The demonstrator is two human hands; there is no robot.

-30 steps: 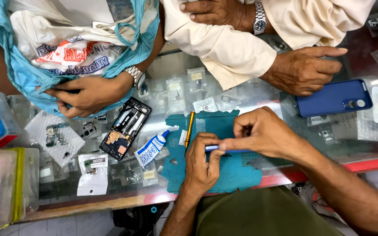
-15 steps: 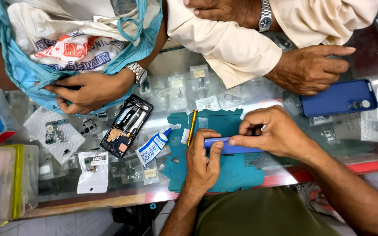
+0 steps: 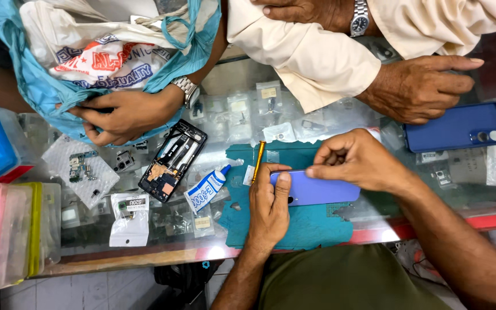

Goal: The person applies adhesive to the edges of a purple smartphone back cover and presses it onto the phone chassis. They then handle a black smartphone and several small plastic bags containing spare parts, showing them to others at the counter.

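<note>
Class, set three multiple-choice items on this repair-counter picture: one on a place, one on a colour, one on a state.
1. Where does the glue tube lie?
A. left of the teal mat
B. on the blue case
C. in the bag

2. What colour is the phone being held?
A. red
B. lilac
C. black

3. How is the phone frame on the glass?
A. sealed shut
B. wrapped
C. open, insides showing

Answers: 1 A, it rests just off the mat's left edge. 2 B, pale purple between left hand and right hand. 3 C, its parts are bare.
</note>
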